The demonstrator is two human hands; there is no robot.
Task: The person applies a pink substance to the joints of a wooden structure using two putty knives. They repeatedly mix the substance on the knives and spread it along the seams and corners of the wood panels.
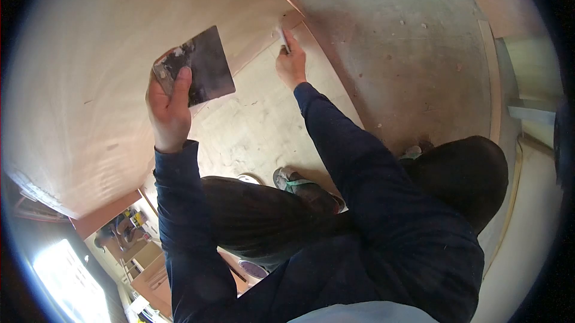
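My left hand [169,107] grips a dark, flat, square plate [211,68] by its lower left part, thumb across the face. Pale, crusty smears cover the plate near the thumb. Further right, my right hand [292,68] is closed around a small, thin, pale tool that looks like a putty knife [283,38]. Its tip is at or very near the edge of a large light wood panel [120,35], close to where the panel meets another board; contact cannot be made out. The palm hides part of the tool.
A pale board [257,119] lies below the panel, beside a dusty grey-brown surface [413,53] with small crumbs. A shoe [293,180] stands on the board. Another person [117,233] is at the lower left, near wooden boxes [150,275] and a bright window [72,281].
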